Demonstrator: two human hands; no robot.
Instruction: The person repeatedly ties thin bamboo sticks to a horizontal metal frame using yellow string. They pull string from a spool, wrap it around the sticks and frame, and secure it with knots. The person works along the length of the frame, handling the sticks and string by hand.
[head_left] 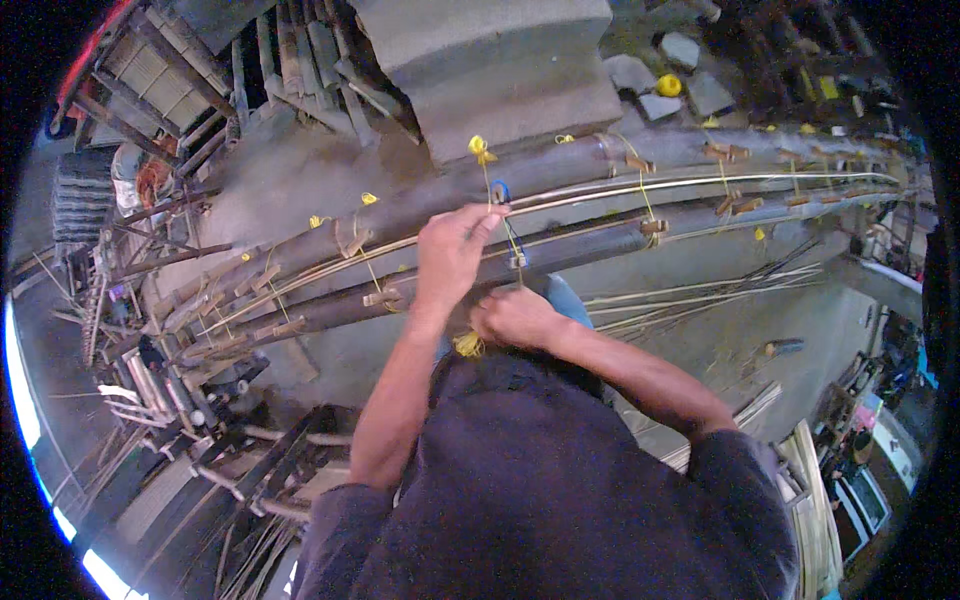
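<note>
Two long dark poles cross in front of me, an upper pole [410, 203] and a lower pole [590, 240], with thin pale strips [600, 198] running between them. A yellow cord [513, 240] spans the poles, and a blue loop [500, 188] shows beside it. My left hand [452, 250] is closed over the strips, its fingertips pinched at the cord. Nearer my body, my right hand [515, 317] makes a fist around the cord's lower end. Beneath that fist hangs a yellow cord bundle [468, 344]. Short wooden pegs [655, 227] sit along both poles under other cord ties.
A concrete block [490, 70] stands beyond the poles. Close by lie a yellow ball of cord [668, 85] and grey stone pieces [680, 50]. Loose thin strips [710, 290] spread on the floor at right. Wooden racks [155, 80] and stacked timber crowd the left side.
</note>
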